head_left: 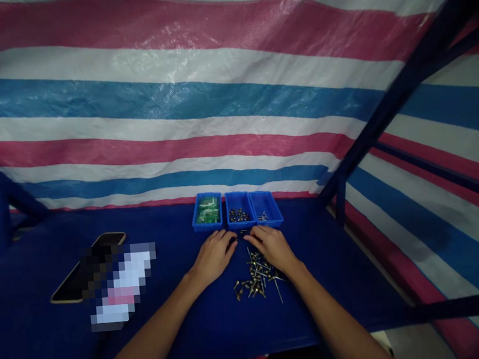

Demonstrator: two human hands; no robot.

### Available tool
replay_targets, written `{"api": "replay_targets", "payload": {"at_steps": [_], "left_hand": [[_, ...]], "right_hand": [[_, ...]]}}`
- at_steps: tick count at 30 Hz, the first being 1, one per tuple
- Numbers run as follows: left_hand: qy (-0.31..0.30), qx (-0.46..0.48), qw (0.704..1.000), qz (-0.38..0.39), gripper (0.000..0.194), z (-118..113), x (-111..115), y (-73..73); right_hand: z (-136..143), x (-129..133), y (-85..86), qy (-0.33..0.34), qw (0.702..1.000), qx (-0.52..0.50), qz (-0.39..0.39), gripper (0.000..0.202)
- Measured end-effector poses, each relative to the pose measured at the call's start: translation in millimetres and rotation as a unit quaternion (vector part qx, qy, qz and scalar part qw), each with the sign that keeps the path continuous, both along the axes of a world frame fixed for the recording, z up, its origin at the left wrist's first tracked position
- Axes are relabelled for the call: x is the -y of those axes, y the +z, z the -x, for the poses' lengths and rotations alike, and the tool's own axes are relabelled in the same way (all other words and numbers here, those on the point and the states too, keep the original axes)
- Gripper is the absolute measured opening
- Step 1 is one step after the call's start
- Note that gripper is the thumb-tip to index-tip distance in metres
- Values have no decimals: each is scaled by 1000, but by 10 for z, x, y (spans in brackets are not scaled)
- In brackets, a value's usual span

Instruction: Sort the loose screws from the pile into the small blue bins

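Note:
My left hand [215, 254] is closed, thumb and fingers pinched together on something too small to make out, just in front of the blue bins. Facing it, my right hand [273, 247] is also closed, its fingertips at a small dark metal piece [243, 232] between the two hands. Below my right hand lies a loose pile of small brass-coloured and silver metal parts with thin pins [257, 275]. Behind the hands stand a bin of green-and-clear pieces [195, 221], a bin of small metal parts [238, 195] and a bin with a few silver pins [266, 202].
A phone [71, 281] and a blurred-out pale object [125, 285] lie on the blue table [202, 337] at the left. Blue frame bars [367, 114] stand at both sides. A striped sheet [176, 107] hangs behind the table and at the right.

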State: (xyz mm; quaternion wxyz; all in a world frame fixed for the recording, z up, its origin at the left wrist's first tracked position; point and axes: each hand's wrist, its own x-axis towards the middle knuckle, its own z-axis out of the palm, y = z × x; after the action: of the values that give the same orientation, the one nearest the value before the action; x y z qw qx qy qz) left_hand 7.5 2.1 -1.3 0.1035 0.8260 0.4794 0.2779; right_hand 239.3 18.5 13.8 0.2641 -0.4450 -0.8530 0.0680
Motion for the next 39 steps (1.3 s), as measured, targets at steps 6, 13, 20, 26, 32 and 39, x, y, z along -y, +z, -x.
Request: {"api": "replay_targets", "payload": {"at_steps": [6,13,20,26,32,39], "left_hand": [[2,-11,1000,-1,19,-3,-5,1],[2,-7,1000,3,18,3,-5,-1],[3,0,1000,-4,19,1,4,13],[2,-9,1000,-4,19,-3,8,13],[7,1,1000,-3,19,-6,5,13],[4,-4,1000,-2,19,-6,-1,15]], "right_hand": [[17,52,37,49,998,22,22,27],[23,65,35,62,997,33,36,25],[13,38,5,50,996,55,43,23],[33,62,50,40,995,72,52,29],[25,63,51,26,994,69,78,12],[28,62,60,16,993,34,109,5]]}}
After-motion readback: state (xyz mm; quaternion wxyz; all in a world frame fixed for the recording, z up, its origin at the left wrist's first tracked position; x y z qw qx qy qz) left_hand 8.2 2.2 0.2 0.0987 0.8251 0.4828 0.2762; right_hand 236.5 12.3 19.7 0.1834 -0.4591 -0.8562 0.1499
